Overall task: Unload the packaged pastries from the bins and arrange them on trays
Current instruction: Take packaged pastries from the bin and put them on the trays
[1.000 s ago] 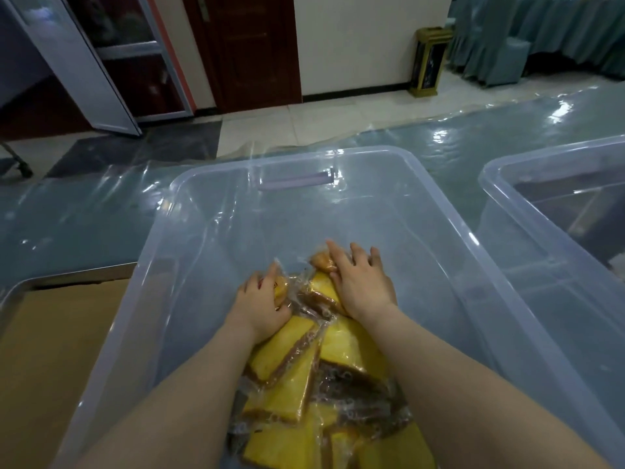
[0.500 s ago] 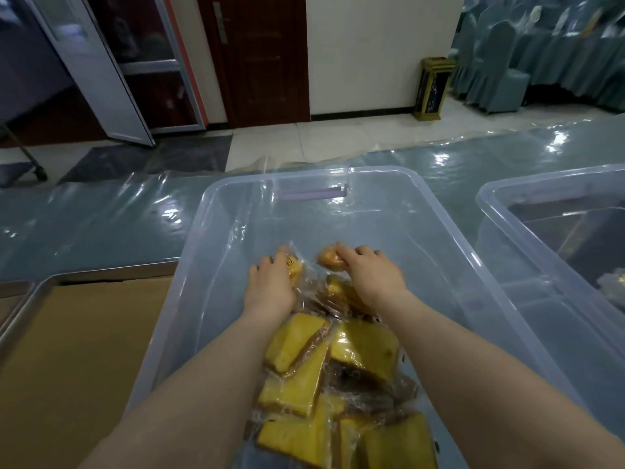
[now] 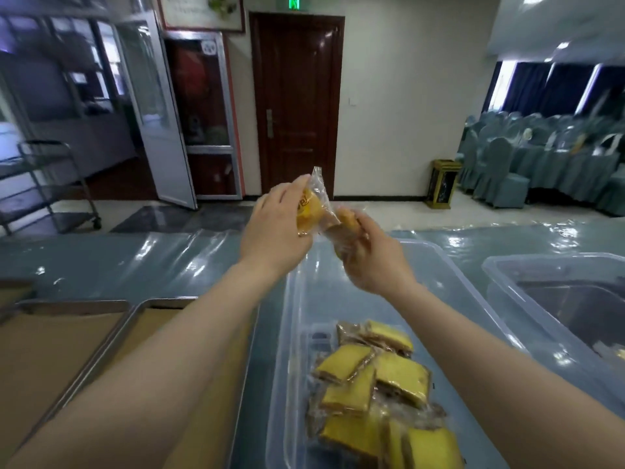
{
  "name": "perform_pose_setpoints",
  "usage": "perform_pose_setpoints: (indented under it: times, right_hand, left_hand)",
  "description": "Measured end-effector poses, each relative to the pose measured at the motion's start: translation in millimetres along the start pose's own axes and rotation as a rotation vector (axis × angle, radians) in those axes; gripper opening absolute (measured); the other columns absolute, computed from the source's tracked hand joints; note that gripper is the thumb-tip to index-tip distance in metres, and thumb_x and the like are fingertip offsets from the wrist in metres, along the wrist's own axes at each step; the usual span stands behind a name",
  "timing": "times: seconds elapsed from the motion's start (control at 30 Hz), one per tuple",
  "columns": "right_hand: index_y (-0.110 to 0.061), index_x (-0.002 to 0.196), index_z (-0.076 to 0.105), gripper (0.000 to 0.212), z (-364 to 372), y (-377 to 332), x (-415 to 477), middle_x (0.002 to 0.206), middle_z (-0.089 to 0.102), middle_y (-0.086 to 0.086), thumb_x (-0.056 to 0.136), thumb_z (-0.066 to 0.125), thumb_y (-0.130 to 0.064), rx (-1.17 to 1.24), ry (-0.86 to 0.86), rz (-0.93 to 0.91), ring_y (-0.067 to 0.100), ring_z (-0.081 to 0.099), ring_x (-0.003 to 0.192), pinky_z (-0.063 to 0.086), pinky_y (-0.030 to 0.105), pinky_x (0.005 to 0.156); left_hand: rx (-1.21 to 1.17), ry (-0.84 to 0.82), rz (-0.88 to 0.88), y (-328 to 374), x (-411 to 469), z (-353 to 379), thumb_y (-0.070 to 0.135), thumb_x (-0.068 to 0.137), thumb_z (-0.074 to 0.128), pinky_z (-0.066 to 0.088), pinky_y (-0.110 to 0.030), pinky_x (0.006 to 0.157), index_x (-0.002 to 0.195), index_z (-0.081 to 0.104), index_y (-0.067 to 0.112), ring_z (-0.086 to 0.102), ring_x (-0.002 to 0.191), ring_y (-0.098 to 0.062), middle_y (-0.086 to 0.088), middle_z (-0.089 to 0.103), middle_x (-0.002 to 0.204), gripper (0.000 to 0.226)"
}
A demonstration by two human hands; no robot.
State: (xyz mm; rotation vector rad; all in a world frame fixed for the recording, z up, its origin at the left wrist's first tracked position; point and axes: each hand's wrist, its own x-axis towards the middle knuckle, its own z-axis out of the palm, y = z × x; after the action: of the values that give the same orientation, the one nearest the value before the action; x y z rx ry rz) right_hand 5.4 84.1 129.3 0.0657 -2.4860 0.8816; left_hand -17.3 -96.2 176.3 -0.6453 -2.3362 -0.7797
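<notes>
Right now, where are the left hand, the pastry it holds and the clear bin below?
left hand (image 3: 274, 231), head view, back of the hand.
wrapped pastry (image 3: 309, 213), head view, yellow face under the wrapper.
clear bin (image 3: 282, 350), head view, left wall.

Reaching forward with both forearms lifted.
Curling left grip (image 3: 274, 231) round yellow packet (image 3: 308, 211), right grip (image 3: 372, 262) round second packet (image 3: 345, 225), side by side.

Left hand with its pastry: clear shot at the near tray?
Probably yes. The left hand holds its pastry in the air, above the bin; the tray lies just left of the bin, open on top, with nothing seen between.
</notes>
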Motion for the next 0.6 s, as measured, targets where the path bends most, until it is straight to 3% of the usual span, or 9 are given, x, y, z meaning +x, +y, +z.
perform_pose_setpoints:
  times: [0.1,0.2,0.3,0.4,0.5,0.6]
  right_hand:
    - [-0.041,0.130,0.043,0.047,12,-57,-15,0.092,0.055,-0.014,0.086,0.051,-0.028,0.090,0.061,-0.063,0.012,0.051,0.078,0.036,0.018,0.060]
    - [-0.043,0.133,0.042,0.046,40,-116,-33,0.100,0.057,-0.012,0.091,0.049,-0.027,0.183,0.039,-0.071,0.011,0.053,0.086,0.038,0.026,0.072]
    - [-0.050,0.124,0.044,0.043,83,-176,-59,0.097,0.060,-0.021,0.091,0.050,-0.023,0.297,-0.021,-0.072,0.001,0.056,0.088,0.041,0.025,0.076]
    - [-0.054,0.121,0.043,0.041,134,-234,-89,0.089,0.058,-0.033,0.089,0.049,-0.030,0.312,-0.109,-0.104,-0.011,0.055,0.084,0.039,0.014,0.069]
    - [-0.051,0.127,0.042,0.042,185,-282,-117,0.092,0.057,-0.035,0.093,0.051,-0.029,0.329,-0.177,-0.103,-0.014,0.054,0.084,0.034,0.007,0.065]
    - [-0.049,0.128,0.043,0.040,236,-316,-142,0.095,0.060,-0.031,0.095,0.051,-0.027,0.367,-0.250,-0.060,-0.010,0.056,0.086,0.038,0.008,0.058]
  left_hand:
    - [0.010,0.040,0.005,-31,-34,-62,0.038,0.079,0.063,0.041,-0.042,0.096,0.142,0.028,0.030,0.044,0.118,-0.024,0.001,0.045,0.133,0.073]
    - [0.062,0.065,-0.034,-74,-75,-125,0.025,0.076,0.070,0.040,-0.038,0.095,0.142,0.026,0.033,0.044,0.118,-0.022,0.003,0.044,0.134,0.080]
    - [0.101,0.068,-0.098,-124,-124,-188,0.024,0.075,0.072,0.041,-0.035,0.093,0.142,0.023,0.038,0.044,0.116,-0.020,0.005,0.043,0.134,0.084]
    - [0.109,0.062,-0.179,-171,-179,-241,0.028,0.073,0.071,0.036,-0.030,0.087,0.141,0.021,0.043,0.043,0.115,-0.016,0.008,0.041,0.134,0.085]
    - [0.095,0.046,-0.232,-212,-225,-284,0.051,0.068,0.054,0.040,-0.032,0.081,0.139,0.023,0.044,0.045,0.106,-0.014,0.007,0.044,0.129,0.078]
    - [0.068,0.047,-0.314,-256,-263,-308,0.041,0.073,0.063,0.036,-0.026,0.077,0.138,0.025,0.044,0.044,0.103,-0.008,0.009,0.045,0.127,0.076]
